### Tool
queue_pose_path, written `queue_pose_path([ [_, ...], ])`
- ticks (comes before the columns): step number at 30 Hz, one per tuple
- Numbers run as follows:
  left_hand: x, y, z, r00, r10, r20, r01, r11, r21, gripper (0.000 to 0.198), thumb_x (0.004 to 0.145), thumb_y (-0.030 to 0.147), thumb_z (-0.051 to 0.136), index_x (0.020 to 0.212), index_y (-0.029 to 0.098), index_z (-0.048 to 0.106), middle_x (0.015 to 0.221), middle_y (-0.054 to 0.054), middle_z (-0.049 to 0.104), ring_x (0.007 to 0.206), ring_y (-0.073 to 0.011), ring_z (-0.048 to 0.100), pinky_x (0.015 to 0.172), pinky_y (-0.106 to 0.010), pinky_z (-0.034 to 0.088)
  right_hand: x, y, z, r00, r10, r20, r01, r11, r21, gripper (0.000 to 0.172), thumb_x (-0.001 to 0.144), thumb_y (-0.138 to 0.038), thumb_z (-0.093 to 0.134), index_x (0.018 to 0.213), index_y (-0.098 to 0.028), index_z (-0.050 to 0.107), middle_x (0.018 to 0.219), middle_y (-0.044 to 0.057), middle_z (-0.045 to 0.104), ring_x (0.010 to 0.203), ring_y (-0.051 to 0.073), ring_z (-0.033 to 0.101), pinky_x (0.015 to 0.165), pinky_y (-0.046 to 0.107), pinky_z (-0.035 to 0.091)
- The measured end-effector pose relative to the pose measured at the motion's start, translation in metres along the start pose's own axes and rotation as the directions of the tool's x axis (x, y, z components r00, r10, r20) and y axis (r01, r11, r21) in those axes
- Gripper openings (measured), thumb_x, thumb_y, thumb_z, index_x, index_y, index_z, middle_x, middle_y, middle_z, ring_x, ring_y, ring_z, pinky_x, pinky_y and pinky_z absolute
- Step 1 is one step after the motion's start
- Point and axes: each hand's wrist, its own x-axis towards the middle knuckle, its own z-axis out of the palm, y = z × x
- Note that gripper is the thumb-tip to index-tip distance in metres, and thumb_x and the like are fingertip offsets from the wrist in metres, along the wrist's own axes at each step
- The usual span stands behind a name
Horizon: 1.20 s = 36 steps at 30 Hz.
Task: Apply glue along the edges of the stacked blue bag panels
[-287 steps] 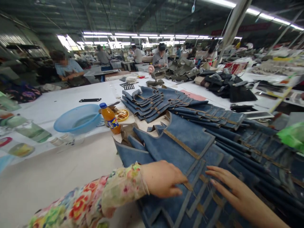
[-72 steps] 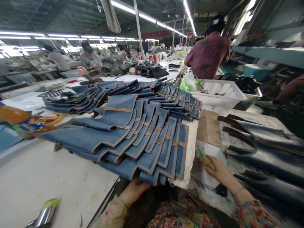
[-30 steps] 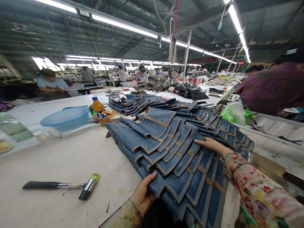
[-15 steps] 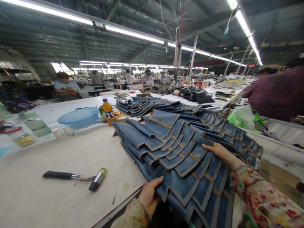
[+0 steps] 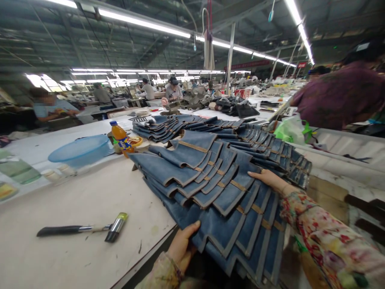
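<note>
Overlapping blue leather-like panels [image 5: 192,172] with grey edging and tan strips lie fanned out in a stack at the table's front edge. My left hand [image 5: 183,243] grips the near left edge of the stack, thumb on top and fingers hidden underneath. On the right side, my right hand [image 5: 267,179] holds the panels' edge, its thumb lying on the blue surface and the other fingers out of sight. A hammer [image 5: 81,228] with a black handle rests on the pale tabletop [image 5: 99,196], left of the stack and apart from both hands.
More blue panels [image 5: 279,148] lie behind and to the right. A blue basin [image 5: 81,150], an orange drink bottle [image 5: 120,138] and jars stand at the left. A white bin [image 5: 339,146] with a green-and-clear bag is at right. Co-workers sit or stand around.
The view has turned a little to the right, so things sit further left and the bin shows more. Both hands keep hold of the panels, which look much the same.
</note>
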Motion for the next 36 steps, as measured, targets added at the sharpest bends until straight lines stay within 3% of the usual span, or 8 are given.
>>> queue_pose_path([
  [5, -0.022, 0.017, -0.030, 0.976, -0.113, 0.188, 0.026, 0.911, 0.411, 0.038, 0.077, 0.046, 0.067, 0.096, 0.013, 0.061, 0.086, -0.010, 0.070, 0.068, -0.0166, 0.066, 0.054, -0.022, 0.050, -0.005, -0.015, -0.029, 0.964, -0.225, -0.142, 0.084, 0.764, -0.639, 0.036, 0.076, -0.045, 0.065, 0.089, -0.012, 0.069, 0.095, 0.015, 0.071, 0.091, 0.029, 0.066, 0.083, 0.036, 0.051],
  [9, -0.055, 0.058, -0.049, 0.938, 0.087, 0.336, -0.333, 0.491, 0.805, 0.037, 0.081, 0.051, 0.058, 0.083, 0.014, 0.063, 0.072, -0.006, 0.067, 0.063, -0.0142, 0.062, 0.057, -0.021, 0.047, -0.010, -0.039, -0.042, 0.871, -0.469, -0.148, 0.225, 0.647, -0.728, 0.034, 0.084, -0.042, 0.053, 0.101, -0.016, 0.068, 0.103, 0.009, 0.070, 0.097, 0.025, 0.064, 0.089, 0.033, 0.047],
  [10, -0.060, 0.070, -0.051, 0.899, 0.221, 0.379, -0.436, 0.351, 0.829, 0.036, 0.083, 0.050, 0.055, 0.088, 0.016, 0.064, 0.077, -0.006, 0.068, 0.069, -0.0157, 0.063, 0.062, -0.023, 0.049, -0.009, -0.047, -0.038, 0.866, -0.485, -0.124, 0.262, 0.650, -0.713, 0.033, 0.085, -0.040, 0.052, 0.102, -0.017, 0.069, 0.104, 0.008, 0.069, 0.098, 0.024, 0.063, 0.089, 0.031, 0.047],
  [12, -0.061, 0.092, -0.050, 0.729, 0.473, 0.495, -0.577, 0.034, 0.816, 0.036, 0.084, 0.047, 0.054, 0.105, 0.019, 0.063, 0.100, -0.008, 0.068, 0.091, -0.0202, 0.063, 0.081, -0.030, 0.051, -0.003, -0.061, -0.024, 0.878, -0.471, -0.082, 0.300, 0.677, -0.672, 0.032, 0.086, -0.038, 0.053, 0.104, -0.016, 0.069, 0.107, 0.008, 0.069, 0.101, 0.022, 0.062, 0.091, 0.028, 0.046],
  [15, -0.043, 0.115, -0.039, 0.472, 0.562, 0.679, -0.520, -0.445, 0.729, 0.051, 0.081, 0.039, 0.059, 0.129, 0.023, 0.052, 0.139, -0.009, 0.048, 0.128, -0.0266, 0.043, 0.108, -0.044, 0.034, 0.017, -0.079, 0.007, 0.901, -0.427, -0.076, 0.287, 0.718, -0.634, 0.036, 0.086, -0.038, 0.054, 0.108, -0.013, 0.067, 0.111, 0.010, 0.068, 0.103, 0.023, 0.061, 0.092, 0.027, 0.045],
  [18, -0.018, 0.127, -0.021, 0.485, 0.457, 0.746, -0.353, -0.677, 0.645, 0.064, 0.077, 0.026, 0.061, 0.138, 0.023, 0.044, 0.150, -0.010, 0.033, 0.140, -0.0289, 0.025, 0.113, -0.053, 0.019, 0.040, -0.089, 0.036, 0.923, -0.378, -0.076, 0.256, 0.749, -0.612, 0.043, 0.086, -0.044, 0.054, 0.106, -0.009, 0.067, 0.101, 0.013, 0.070, 0.090, 0.022, 0.066, 0.084, 0.029, 0.049],
  [24, 0.013, 0.133, 0.009, 0.615, 0.240, 0.751, -0.405, -0.722, 0.561, 0.063, 0.070, 0.010, 0.058, 0.132, 0.018, 0.051, 0.142, -0.013, 0.045, 0.133, -0.0295, 0.038, 0.111, -0.053, 0.023, 0.059, -0.088, 0.056, 0.938, -0.333, -0.094, 0.205, 0.754, -0.623, 0.048, 0.085, -0.050, 0.054, 0.100, -0.006, 0.066, 0.090, 0.015, 0.069, 0.085, 0.024, 0.066, 0.080, 0.033, 0.050],
  [36, 0.023, 0.120, 0.001, 0.522, 0.293, 0.801, -0.589, -0.554, 0.587, 0.052, 0.071, 0.003, 0.046, 0.118, 0.017, 0.064, 0.127, -0.011, 0.060, 0.120, -0.0250, 0.053, 0.108, -0.041, 0.037, 0.050, -0.078, 0.055, 0.915, -0.389, -0.109, 0.217, 0.699, -0.681, 0.025, 0.082, -0.035, 0.059, 0.087, -0.012, 0.068, 0.088, 0.010, 0.069, 0.093, 0.023, 0.063, 0.083, 0.027, 0.047],
])
